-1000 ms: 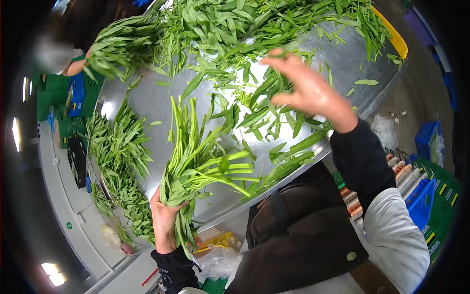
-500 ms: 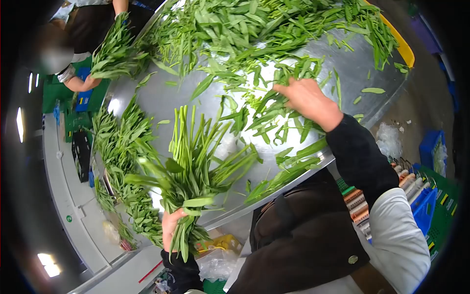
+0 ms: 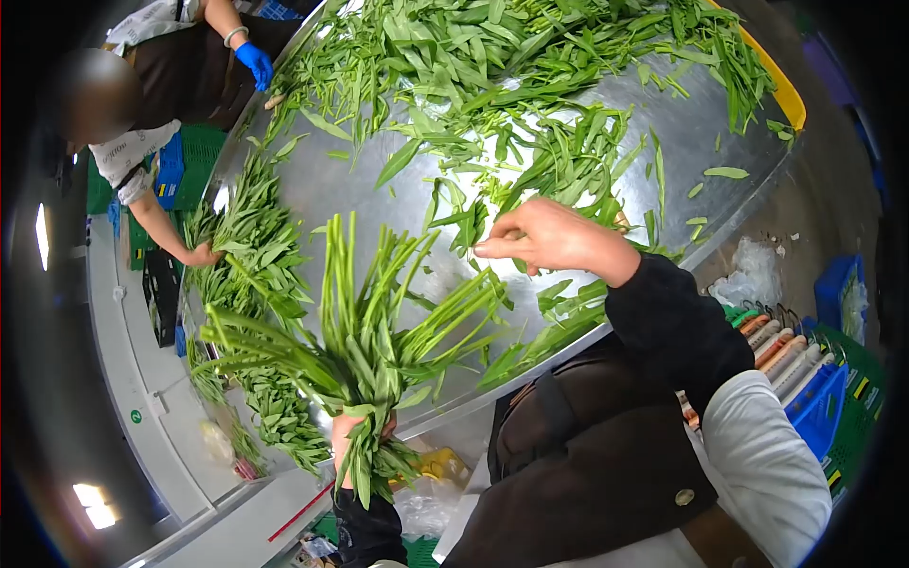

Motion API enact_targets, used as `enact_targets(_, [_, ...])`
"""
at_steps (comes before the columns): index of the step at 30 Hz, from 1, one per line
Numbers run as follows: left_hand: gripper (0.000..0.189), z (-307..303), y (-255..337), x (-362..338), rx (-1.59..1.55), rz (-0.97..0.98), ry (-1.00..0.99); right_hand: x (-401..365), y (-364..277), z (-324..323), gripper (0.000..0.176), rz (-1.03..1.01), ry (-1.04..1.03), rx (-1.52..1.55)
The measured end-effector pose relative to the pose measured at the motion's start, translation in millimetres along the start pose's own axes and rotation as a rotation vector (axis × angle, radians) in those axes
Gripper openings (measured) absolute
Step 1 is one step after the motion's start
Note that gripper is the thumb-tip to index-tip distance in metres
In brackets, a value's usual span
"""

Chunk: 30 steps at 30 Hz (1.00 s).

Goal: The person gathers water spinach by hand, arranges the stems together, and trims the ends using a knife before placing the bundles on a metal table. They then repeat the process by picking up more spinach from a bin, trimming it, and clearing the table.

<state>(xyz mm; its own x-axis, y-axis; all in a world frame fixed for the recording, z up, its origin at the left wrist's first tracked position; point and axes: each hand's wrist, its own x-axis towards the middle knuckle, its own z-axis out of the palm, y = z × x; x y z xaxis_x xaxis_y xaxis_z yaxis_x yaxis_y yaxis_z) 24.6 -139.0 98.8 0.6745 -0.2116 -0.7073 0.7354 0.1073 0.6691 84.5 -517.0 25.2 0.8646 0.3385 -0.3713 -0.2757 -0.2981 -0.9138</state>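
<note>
My left hand (image 3: 355, 438) grips a bunch of long green leafy stalks (image 3: 365, 327) near its lower end, and the stalks fan upward over the near rim of the steel table (image 3: 341, 194). My right hand (image 3: 549, 237) hovers over the table with fingers pinched together on a few green stalks (image 3: 478, 222). Loose greens (image 3: 502, 66) cover the far half of the table.
Another person stands at the upper left, one bare hand (image 3: 201, 255) on a row of bunched greens (image 3: 251, 284) along the left rim and a blue-gloved hand (image 3: 254, 62) at the top. Blue and green crates (image 3: 838, 388) sit at right. A yellow edge (image 3: 776, 85) borders the table's far right.
My left hand has lowered toward me with the bunch, now more upright. My right hand pulled back from the loose greens, pinching stalks. The other person's hand set their greens down on the left row.
</note>
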Motion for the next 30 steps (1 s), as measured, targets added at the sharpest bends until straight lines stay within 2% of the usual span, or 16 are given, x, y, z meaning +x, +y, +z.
enact_targets(2, [0.031, -12, -1, 0, -0.01, -0.082, 0.013, 3, 32, 9, 0.065, 0.071, 0.17, 0.175])
enact_targets(4, [0.036, -10, -2, 2, 0.1, -0.059, 0.046, 6, 44, 24, 0.075, 0.13, 0.071, 0.35])
enact_targets(8, [0.042, -5, -6, 12, -0.018, -0.012, 0.005, 16, 35, 57, 0.053, 0.033, -0.109, 0.748])
enact_targets(10, [0.043, -33, -12, 18, -0.056, -0.1, -0.168, 22, 48, 26, 0.035, 0.046, 0.117, 0.615])
enact_targets(12, [0.046, -46, -13, 19, -0.057, -0.1, -0.187, 26, 88, -15, 0.026, 0.117, 0.405, 0.758])
enact_targets(14, [0.049, -58, -26, 19, -0.057, -0.101, -0.203, 15, 88, -45, 0.025, 0.122, 0.457, 0.532])
enact_targets(16, [0.053, -67, -45, 24, -0.135, -0.125, -0.171, 10, 52, -37, 0.03, 0.086, 0.204, 0.437])
enact_targets(18, [0.052, -33, -31, 21, -0.215, -0.187, -0.113, 25, 36, -9, 0.07, -0.077, -0.061, 0.486])
enact_targets(19, [0.052, -29, -31, 20, -0.2, -0.188, -0.102, 37, 23, 4, 0.075, -0.127, -0.18, 0.407])
enact_targets(20, [0.051, -26, -31, 20, -0.185, -0.188, -0.096, 54, 28, 18, 0.065, -0.133, -0.451, 0.513])
enact_targets(21, [0.051, -26, -31, 20, -0.176, -0.187, -0.091, 50, 22, 37, 0.041, -0.148, -0.445, 0.632])
enact_targets(22, [0.051, -26, -32, 20, -0.167, -0.186, -0.087, 57, 18, 39, 0.026, -0.155, -0.651, 0.626])
enact_targets(24, [0.051, -25, -34, 21, -0.153, -0.186, -0.072, 44, 22, 31, 0.021, -0.046, -0.311, 0.907])
enact_targets(26, [0.051, -22, -36, 19, -0.137, -0.19, -0.058, 39, 41, -11, 0.016, 0.012, 0.216, 1.428])
enact_targets(28, [0.05, -13, -33, 19, -0.109, -0.2, -0.04, 45, 72, -62, 0.025, -0.364, -0.086, 1.772])
enact_targets(30, [0.049, 2, -24, 19, -0.026, -0.233, -0.023, 43, 62, -70, 0.03, 0.073, 0.296, 0.508])
